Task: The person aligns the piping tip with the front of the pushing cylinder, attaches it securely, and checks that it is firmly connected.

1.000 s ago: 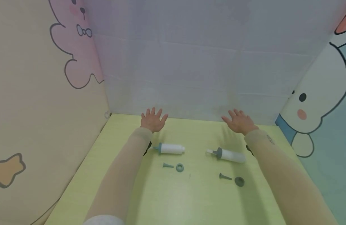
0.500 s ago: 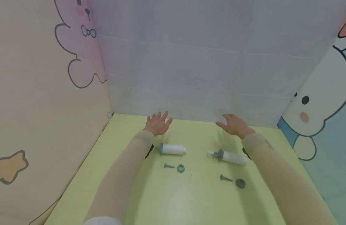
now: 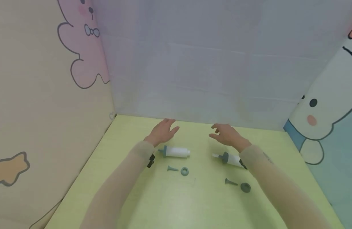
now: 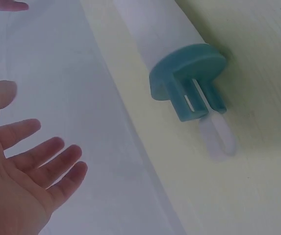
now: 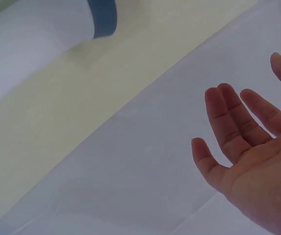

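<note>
On the counter (image 3: 170, 203), the teal-collared tube (image 3: 177, 151) lies on its side, with its collar to the left and its narrow white end to the right. The left hand (image 3: 161, 131) is just beyond this tube, apart from it; its grip is loose, with the fingers spread. The right hand (image 3: 226, 135) is beyond the tube and to its right; its grip is also loose, with the fingers softly bent. To the right of the same tube lies the second tube (image 3: 233, 160), partly hidden by the sleeve. On the near side of the teal-collared tube there are a pale cone (image 3: 172, 168) and a pale ring (image 3: 184, 171). Nearer and to its right lie a darker cone (image 3: 231, 182) and a dark ring (image 3: 245, 187).
</note>
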Tool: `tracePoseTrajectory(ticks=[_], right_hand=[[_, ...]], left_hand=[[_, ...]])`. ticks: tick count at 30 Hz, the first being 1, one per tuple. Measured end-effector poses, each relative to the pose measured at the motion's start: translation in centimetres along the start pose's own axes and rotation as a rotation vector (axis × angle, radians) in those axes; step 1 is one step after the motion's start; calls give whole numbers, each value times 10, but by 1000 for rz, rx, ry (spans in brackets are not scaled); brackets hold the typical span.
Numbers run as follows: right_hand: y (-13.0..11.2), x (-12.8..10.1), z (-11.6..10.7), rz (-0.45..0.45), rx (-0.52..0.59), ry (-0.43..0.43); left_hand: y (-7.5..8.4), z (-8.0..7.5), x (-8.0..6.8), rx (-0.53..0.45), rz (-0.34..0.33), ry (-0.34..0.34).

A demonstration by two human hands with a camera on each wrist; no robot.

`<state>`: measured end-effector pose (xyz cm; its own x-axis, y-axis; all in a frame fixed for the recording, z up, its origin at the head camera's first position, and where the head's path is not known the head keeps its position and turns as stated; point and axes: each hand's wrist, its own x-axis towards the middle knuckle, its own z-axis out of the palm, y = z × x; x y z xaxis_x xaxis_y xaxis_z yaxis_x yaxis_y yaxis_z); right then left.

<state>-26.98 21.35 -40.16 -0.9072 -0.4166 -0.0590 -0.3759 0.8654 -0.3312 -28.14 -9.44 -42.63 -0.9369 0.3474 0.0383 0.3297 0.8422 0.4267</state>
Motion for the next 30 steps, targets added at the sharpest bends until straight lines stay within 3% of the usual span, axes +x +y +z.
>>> tracePoseTrajectory(ticks=[5,13,22,30], right_hand=[[-18,-7,17,-66,-14,-28],[-48,-22,41,-149,-45,-15],[-69,-36,71,-166,7,-87],[-70,-37,98,-174,36,-119]], left_hand=[[12,-3,-20,4,80,18],[27,12,-49,14,162,-71],[29,30,-81,13,144,-177],[19,54,-91,60,148,-231]])
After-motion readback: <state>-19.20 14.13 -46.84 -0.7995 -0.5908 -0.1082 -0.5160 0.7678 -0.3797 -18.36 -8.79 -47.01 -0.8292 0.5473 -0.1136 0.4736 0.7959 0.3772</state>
